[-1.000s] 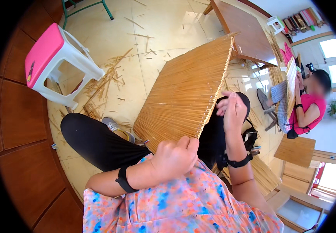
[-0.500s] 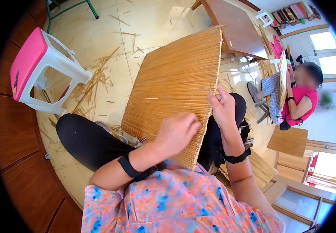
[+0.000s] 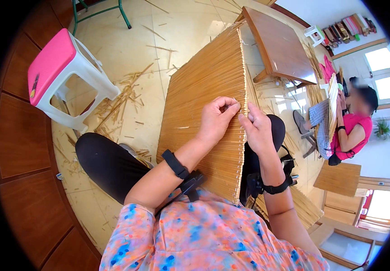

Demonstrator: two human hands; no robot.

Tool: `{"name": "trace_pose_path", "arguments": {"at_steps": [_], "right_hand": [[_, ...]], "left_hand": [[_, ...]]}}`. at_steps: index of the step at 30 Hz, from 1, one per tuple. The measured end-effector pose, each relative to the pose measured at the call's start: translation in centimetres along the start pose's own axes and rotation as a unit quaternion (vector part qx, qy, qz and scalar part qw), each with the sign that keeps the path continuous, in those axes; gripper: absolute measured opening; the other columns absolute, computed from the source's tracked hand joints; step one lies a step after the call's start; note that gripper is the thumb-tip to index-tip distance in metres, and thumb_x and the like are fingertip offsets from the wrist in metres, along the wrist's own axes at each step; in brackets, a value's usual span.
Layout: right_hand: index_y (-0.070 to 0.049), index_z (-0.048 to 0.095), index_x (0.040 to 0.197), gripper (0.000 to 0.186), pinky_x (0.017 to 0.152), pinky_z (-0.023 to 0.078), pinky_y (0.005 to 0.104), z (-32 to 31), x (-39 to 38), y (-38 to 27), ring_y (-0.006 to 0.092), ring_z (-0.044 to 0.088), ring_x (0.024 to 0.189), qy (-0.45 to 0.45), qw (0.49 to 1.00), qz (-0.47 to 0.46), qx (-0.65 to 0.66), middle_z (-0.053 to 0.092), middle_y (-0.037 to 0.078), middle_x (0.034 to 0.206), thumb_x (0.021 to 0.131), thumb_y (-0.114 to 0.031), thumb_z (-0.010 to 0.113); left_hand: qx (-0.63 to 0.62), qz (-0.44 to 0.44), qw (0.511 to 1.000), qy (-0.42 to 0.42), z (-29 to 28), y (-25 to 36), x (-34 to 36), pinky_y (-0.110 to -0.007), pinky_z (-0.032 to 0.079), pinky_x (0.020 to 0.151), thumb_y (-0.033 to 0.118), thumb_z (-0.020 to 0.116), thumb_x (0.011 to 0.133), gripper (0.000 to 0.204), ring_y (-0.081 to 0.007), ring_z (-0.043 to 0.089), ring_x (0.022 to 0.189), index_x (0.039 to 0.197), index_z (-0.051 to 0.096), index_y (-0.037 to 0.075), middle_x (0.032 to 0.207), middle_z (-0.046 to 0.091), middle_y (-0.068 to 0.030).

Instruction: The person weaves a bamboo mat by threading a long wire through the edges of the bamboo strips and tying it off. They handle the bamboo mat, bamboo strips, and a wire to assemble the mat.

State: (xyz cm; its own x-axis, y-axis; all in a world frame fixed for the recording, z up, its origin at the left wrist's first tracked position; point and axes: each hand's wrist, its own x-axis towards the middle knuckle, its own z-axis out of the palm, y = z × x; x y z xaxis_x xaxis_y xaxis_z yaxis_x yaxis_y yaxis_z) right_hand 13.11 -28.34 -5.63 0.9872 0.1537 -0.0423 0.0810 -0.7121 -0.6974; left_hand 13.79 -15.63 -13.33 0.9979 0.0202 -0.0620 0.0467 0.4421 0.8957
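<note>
A large panel of golden-brown straw stalks (image 3: pixel 199 86), laid side by side and bound along one edge, stands tilted across my lap. My right hand (image 3: pixel 258 128) grips its bound right edge, thumb on the near face and fingers behind. Right beside it, my left hand (image 3: pixel 217 119) is closed in a pinch at the same edge, thumb against the fingertips. Whatever lies between those fingertips is too small to make out. Pale stitches run down the bound edge.
On the left, a white stool with a pink seat (image 3: pixel 53 63) bears a small pointed tool (image 3: pixel 34 86). Loose straw pieces (image 3: pixel 123 99) litter the tiled floor. A low brown table (image 3: pixel 278 43) stands at the far right. Beyond it sits a co-worker in pink (image 3: pixel 353 131), holding another panel.
My left hand has moved up along the bound edge, close to my right hand, and now pinches there. The panel stands a little more upright, and the view has shifted slightly.
</note>
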Motion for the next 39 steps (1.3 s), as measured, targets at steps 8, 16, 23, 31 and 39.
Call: {"name": "trace_pose_path", "arguments": {"at_steps": [8, 16, 23, 31, 39], "right_hand": [[0.003, 0.065, 0.095, 0.033, 0.059, 0.046, 0.0374, 0.1, 2.9, -0.2, 0.0269, 0.057, 0.058, 0.032, 0.999, 0.032, -0.025, 0.058, 0.017, 0.063, 0.094, -0.029, 0.058], [0.000, 0.065, 0.078, 0.037, 0.069, 0.050, 0.0519, 1.2, 3.4, -2.8, 0.0454, 0.063, 0.072, 0.069, 0.966, 0.034, -0.247, 0.063, 0.027, 0.073, 0.094, -0.032, 0.055], [0.000, 0.062, 0.076, 0.035, 0.067, 0.050, 0.0532, 2.0, 3.3, -4.9, 0.0460, 0.063, 0.071, 0.060, 0.959, -0.016, -0.278, 0.063, 0.025, 0.071, 0.094, -0.030, 0.057], [0.000, 0.061, 0.077, 0.034, 0.067, 0.050, 0.0532, 2.0, 3.2, -5.0, 0.0462, 0.062, 0.070, 0.058, 0.964, -0.015, -0.258, 0.062, 0.025, 0.069, 0.095, -0.029, 0.056], [0.000, 0.061, 0.078, 0.033, 0.067, 0.049, 0.0534, 1.8, 2.6, -4.6, 0.0458, 0.062, 0.070, 0.053, 0.964, -0.022, -0.261, 0.062, 0.025, 0.069, 0.095, -0.029, 0.055]], "left_hand": [[0.031, 0.064, 0.997, 0.021, -0.3, -0.5, 1.0, -0.022, 0.045, 0.070, 0.010, 0.065, 0.093, 0.010, -0.0045, 0.052, 0.076, 0.088, 0.066, 0.002, 0.084, 0.062, 0.0033], [0.127, 0.166, 0.976, 0.060, 0.2, 0.4, 0.5, -0.031, 0.045, 0.064, 0.003, 0.065, 0.086, 0.006, -0.0200, 0.054, 0.069, 0.085, 0.063, -0.002, 0.078, 0.057, -0.0102], [0.073, 0.212, 0.964, 0.143, -1.2, 2.1, 0.1, -0.028, 0.045, 0.065, 0.003, 0.065, 0.088, 0.007, -0.0158, 0.054, 0.072, 0.086, 0.063, -0.003, 0.081, 0.057, -0.0079], [0.024, 0.126, 0.988, 0.082, -1.8, 1.4, -0.5, -0.024, 0.044, 0.065, 0.006, 0.065, 0.092, 0.009, -0.0097, 0.053, 0.072, 0.087, 0.063, -0.002, 0.081, 0.057, -0.0030], [-0.018, 0.195, 0.951, 0.242, -3.9, 5.0, 0.4, -0.021, 0.039, 0.061, 0.008, 0.058, 0.097, 0.014, -0.0058, 0.051, 0.069, 0.083, 0.059, 0.006, 0.079, 0.057, -0.0010]]}}
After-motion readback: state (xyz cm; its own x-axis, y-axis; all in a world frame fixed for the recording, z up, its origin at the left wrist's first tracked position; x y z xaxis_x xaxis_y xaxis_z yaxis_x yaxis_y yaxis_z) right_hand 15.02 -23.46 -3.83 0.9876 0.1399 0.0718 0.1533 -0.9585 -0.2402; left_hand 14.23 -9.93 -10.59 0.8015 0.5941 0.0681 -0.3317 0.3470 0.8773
